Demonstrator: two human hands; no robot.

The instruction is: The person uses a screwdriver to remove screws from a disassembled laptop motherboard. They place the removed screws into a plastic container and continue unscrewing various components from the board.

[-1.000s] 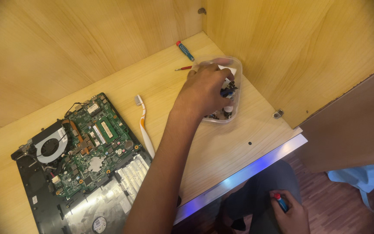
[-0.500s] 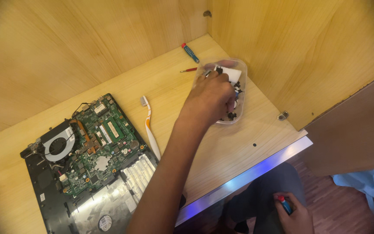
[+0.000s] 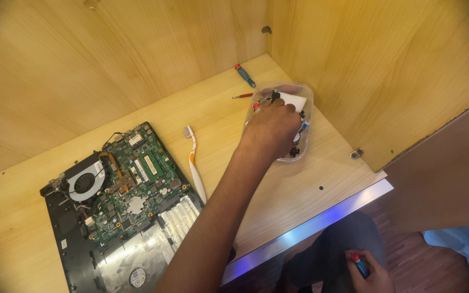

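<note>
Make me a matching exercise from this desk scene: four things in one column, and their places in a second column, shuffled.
Things:
1. toothbrush
2. blue screwdriver
3. left hand
4. right hand

Places:
A. down below the desk edge, holding a small blue and red tool
B. reaching into the clear plastic container
C. lying beside the opened laptop
D. near the back corner of the desk

Pairs: 1-C, 2-D, 3-B, 4-A

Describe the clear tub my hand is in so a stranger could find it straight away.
Start at the opened laptop on the wooden desk and look right, past the toothbrush, to the back corner. There, the left hand reaches into a clear plastic tub, the only container.
</note>
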